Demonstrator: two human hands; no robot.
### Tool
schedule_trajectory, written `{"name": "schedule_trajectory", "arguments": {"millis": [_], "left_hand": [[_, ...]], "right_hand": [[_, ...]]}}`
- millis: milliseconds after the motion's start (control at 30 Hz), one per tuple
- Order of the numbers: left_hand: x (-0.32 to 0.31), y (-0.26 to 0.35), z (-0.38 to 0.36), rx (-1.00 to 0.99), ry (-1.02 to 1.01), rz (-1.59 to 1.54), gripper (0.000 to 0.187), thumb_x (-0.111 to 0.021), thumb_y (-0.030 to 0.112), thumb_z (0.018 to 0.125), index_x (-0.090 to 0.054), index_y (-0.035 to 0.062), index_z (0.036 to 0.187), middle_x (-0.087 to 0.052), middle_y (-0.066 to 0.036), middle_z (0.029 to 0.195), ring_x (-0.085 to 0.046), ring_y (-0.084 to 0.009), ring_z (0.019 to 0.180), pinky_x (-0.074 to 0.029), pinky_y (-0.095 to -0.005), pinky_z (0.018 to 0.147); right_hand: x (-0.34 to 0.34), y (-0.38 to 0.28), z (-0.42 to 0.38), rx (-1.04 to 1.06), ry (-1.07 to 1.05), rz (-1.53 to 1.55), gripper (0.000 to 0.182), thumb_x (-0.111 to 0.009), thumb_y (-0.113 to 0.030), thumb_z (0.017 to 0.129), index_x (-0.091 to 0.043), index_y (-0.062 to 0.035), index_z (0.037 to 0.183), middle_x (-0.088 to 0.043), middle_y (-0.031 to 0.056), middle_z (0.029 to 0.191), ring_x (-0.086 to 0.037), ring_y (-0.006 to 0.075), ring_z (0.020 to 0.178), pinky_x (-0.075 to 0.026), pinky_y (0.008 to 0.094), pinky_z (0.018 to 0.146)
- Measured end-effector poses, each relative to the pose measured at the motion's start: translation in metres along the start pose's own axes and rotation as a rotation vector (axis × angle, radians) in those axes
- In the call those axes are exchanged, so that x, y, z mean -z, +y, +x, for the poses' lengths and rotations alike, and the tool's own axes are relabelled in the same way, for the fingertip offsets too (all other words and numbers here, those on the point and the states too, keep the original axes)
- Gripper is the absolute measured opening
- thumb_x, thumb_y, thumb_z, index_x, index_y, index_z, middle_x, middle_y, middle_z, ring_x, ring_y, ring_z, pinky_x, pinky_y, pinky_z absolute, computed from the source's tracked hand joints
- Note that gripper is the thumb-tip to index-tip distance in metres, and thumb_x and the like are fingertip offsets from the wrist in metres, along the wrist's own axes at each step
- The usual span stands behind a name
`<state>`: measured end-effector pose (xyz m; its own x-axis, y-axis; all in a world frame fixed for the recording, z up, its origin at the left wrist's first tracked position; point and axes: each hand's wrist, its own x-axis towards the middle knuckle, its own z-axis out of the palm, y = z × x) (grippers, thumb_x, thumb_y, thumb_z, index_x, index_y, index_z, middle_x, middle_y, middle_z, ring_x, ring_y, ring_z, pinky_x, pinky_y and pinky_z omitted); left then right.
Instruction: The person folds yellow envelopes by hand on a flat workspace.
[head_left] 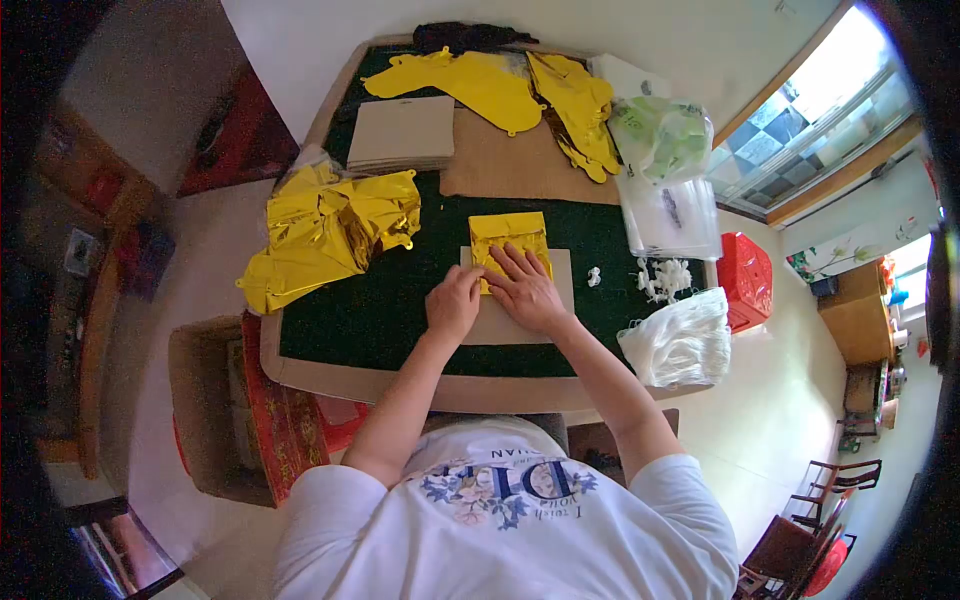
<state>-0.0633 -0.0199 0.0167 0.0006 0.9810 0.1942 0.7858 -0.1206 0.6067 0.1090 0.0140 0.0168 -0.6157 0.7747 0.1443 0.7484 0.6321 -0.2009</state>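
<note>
A folded gold foil balloon (507,224) lies flat on a grey-brown cardboard sheet (515,325) at the middle of the table. My right hand (527,292) rests on the foil's lower part with its fingers spread, pressing it flat. At the foil's lower left edge is my left hand (454,302), its fingers curled and thumb and fingertips pinched together there. The fingers partly hide the foil's lower edge. Left of my hands lies a crumpled pile of gold foil balloons (335,235).
Behind are stacked cardboard sheets (402,133) and more flat gold foil balloons (480,85). On the right lie clear plastic bags (670,215), small white pieces (665,279) and a bundle of white strings (680,340). An open cardboard box (205,410) stands below left.
</note>
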Motion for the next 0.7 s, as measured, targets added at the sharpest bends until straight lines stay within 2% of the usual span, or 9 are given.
{"name": "schedule_trajectory", "arguments": {"millis": [100, 333, 400, 533, 600, 633, 700], "left_hand": [[0.004, -0.003, -0.015, -0.117, -0.080, 0.185, 0.025, -0.058, 0.015, 0.088, -0.064, 0.0117, 0.112, -0.057, -0.009, 0.103, -0.064, -0.0255, 0.089, -0.055, -0.0376, 0.068], [0.002, 0.003, -0.027, -0.112, -0.101, 0.292, 0.027, -0.059, 0.015, 0.088, -0.064, 0.0073, 0.114, -0.054, -0.013, 0.104, -0.061, -0.0279, 0.094, -0.057, -0.0377, 0.067], [-0.003, 0.003, -0.029, -0.152, 0.022, 0.337, 0.026, -0.061, 0.015, 0.084, -0.064, 0.0099, 0.110, -0.053, -0.009, 0.097, -0.058, -0.0268, 0.093, -0.055, -0.0373, 0.065], [0.001, 0.005, -0.023, -0.123, -0.024, 0.307, 0.026, -0.062, 0.017, 0.084, -0.064, 0.0097, 0.109, -0.052, -0.009, 0.095, -0.057, -0.0266, 0.095, -0.055, -0.0387, 0.068], [0.005, 0.004, -0.012, -0.061, -0.066, 0.196, 0.025, -0.060, 0.018, 0.086, -0.064, 0.0081, 0.109, -0.055, -0.009, 0.100, -0.057, -0.0271, 0.098, -0.053, -0.0407, 0.076], [0.003, 0.002, -0.005, -0.061, -0.065, 0.198, 0.025, -0.060, 0.018, 0.086, -0.064, 0.0081, 0.109, -0.055, -0.009, 0.100, -0.057, -0.0271, 0.098, -0.053, -0.0407, 0.076], [-0.006, -0.005, 0.007, -0.261, 0.096, 0.143, 0.027, -0.054, 0.016, 0.092, -0.061, 0.0034, 0.115, -0.058, -0.011, 0.118, -0.053, -0.0262, 0.113, -0.045, -0.0409, 0.092]], "right_hand": [[0.001, 0.000, 0.000, 0.000, -0.002, -0.008, 0.043, -0.039, -0.039, 0.098, -0.046, -0.0271, 0.138, -0.032, 0.0068, 0.151, -0.025, 0.0277, 0.141, -0.018, 0.0473, 0.115], [0.002, -0.002, 0.001, 0.007, -0.009, -0.021, 0.043, -0.037, -0.036, 0.099, -0.044, -0.0275, 0.140, -0.031, 0.0076, 0.151, -0.025, 0.0283, 0.141, -0.018, 0.0466, 0.114], [0.000, -0.001, 0.001, 0.010, -0.008, -0.020, 0.043, -0.038, -0.035, 0.098, -0.044, -0.0280, 0.140, -0.031, 0.0073, 0.152, -0.026, 0.0281, 0.141, -0.019, 0.0465, 0.114], [0.000, 0.001, 0.000, 0.030, 0.007, -0.033, 0.043, -0.040, -0.035, 0.098, -0.045, -0.0276, 0.139, -0.031, 0.0066, 0.152, -0.026, 0.0278, 0.140, -0.020, 0.0463, 0.114], [0.000, 0.001, 0.000, 0.023, -0.002, -0.040, 0.043, -0.041, -0.035, 0.097, -0.045, -0.0263, 0.139, -0.031, 0.0064, 0.152, -0.026, 0.0277, 0.141, -0.020, 0.0463, 0.114], [0.000, 0.001, 0.000, 0.015, -0.013, -0.046, 0.043, -0.042, -0.035, 0.097, -0.045, -0.0251, 0.139, -0.031, 0.0062, 0.152, -0.026, 0.0276, 0.141, -0.020, 0.0463, 0.114], [-0.002, 0.001, 0.000, 0.009, -0.012, -0.028, 0.044, -0.042, -0.035, 0.097, -0.045, -0.0239, 0.139, -0.031, 0.0062, 0.152, -0.026, 0.0277, 0.141, -0.020, 0.0465, 0.114]]}}
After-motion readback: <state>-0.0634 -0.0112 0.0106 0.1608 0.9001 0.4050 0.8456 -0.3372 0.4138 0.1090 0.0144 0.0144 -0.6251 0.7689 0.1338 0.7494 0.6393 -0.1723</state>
